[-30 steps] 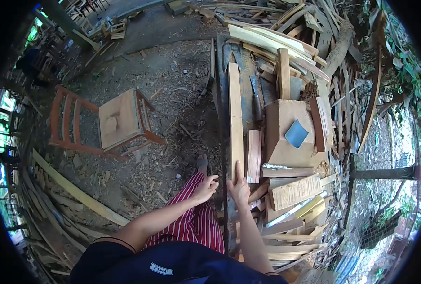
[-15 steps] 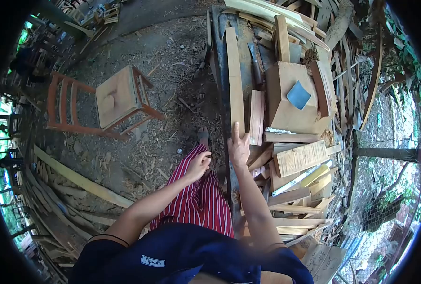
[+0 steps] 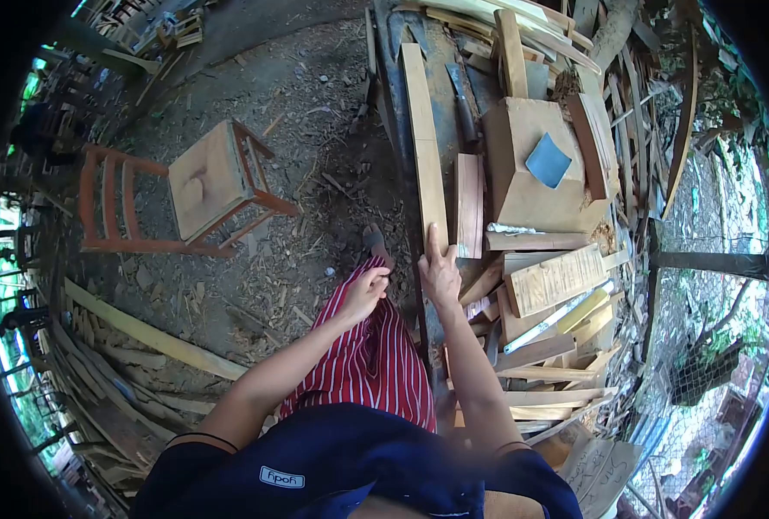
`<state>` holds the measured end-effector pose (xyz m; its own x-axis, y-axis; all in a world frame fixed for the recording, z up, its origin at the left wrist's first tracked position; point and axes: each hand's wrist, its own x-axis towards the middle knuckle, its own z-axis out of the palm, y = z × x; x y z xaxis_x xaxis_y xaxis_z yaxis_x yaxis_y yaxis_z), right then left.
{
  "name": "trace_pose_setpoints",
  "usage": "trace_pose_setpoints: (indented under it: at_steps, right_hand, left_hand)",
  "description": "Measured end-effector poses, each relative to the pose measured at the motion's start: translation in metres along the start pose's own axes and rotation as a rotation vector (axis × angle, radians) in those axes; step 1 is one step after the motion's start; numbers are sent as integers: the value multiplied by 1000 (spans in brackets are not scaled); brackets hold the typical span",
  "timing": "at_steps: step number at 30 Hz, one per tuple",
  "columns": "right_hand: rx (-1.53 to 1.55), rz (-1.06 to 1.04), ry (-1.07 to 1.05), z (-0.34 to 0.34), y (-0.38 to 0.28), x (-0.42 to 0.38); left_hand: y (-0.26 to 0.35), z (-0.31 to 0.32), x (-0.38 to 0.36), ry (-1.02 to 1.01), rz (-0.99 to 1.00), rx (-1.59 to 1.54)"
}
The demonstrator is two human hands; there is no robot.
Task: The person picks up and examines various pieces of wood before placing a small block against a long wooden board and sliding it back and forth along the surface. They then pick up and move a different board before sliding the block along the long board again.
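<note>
Long pale plank (image 3: pixel 423 130) lies lengthwise near the left edge of the workbench (image 3: pixel 398 86), running near to far. Right hand (image 3: pixel 440 278) is on its near end: index finger straight and laid on the top face, pointing far, the other fingers bent and set apart from it; can't tell if anything grips underneath. Left hand (image 3: pixel 364 296) is off the bench, to the left, above the striped trousers (image 3: pixel 371 368); fingers curled in close together, can't tell if they pinch anything. Reddish short board (image 3: pixel 469 203) just right of the plank, narrow gap between, roughly parallel. Farther along, also right of the plank, a flat-bladed tool (image 3: pixel 465 117), handle near, blade far. Right of that, a brown box (image 3: pixel 531 212) with a curled blue sheet (image 3: pixel 548 161) on top and a wood strip (image 3: pixel 588 147) leaning on its right side. Nearer, right of the right hand: a grained wood block (image 3: pixel 555 279) on a heap of offcuts, a yellow roll (image 3: pixel 585 310) just beside it. Wooden chair (image 3: pixel 209 182) on the littered ground, well left of the bench, backrest to the left. Cardboard with writing (image 3: pixel 605 471) at near right.
</note>
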<state>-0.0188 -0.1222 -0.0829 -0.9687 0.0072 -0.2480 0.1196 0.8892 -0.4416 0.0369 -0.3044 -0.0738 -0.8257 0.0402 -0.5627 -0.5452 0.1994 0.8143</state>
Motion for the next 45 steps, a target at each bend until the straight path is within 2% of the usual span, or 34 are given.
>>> trace_pose_setpoints:
  at_steps: [3,5,7,9,15,19,23,27,28,32,35,37,39,41,45]
  right_hand:
    - [-3,11,30,18,5,1]
    - [-40,-67,252,32,10,3]
    - [-55,2,191,28,2,2]
    - [-67,35,247,28,-4,0]
    - [-119,89,182,28,-17,5]
    - [-114,82,203,23,-22,9]
    - [-18,38,173,16,-20,14]
    - [-31,58,158,13,-28,39]
    - [-37,50,167,13,-30,51]
    - [-64,56,211,13,-39,74]
    - [-7,35,221,15,-34,70]
    - [-6,1,228,17,-29,56]
    - [35,-34,238,17,-21,33]
    - [32,-28,207,12,-18,9]
    - [-41,-19,167,14,-7,-4]
  left_hand:
    - [-7,15,26,-88,84,13]
    - [2,22,41,-98,133,83]
    - [23,27,48,-72,240,197]
    - [41,25,55,-80,288,262]
    - [47,18,81,-78,210,310]
    - [34,21,100,-6,333,429]
    - [34,35,132,60,333,385]
    - [56,41,164,53,290,319]
    - [59,43,171,118,347,314]
    - [68,40,199,149,296,311]
    - [80,35,199,112,177,284]
    - [77,40,190,147,166,335]
    - [61,40,180,91,149,360]
    - [44,48,158,134,231,333]
    - [41,59,139,166,172,224]
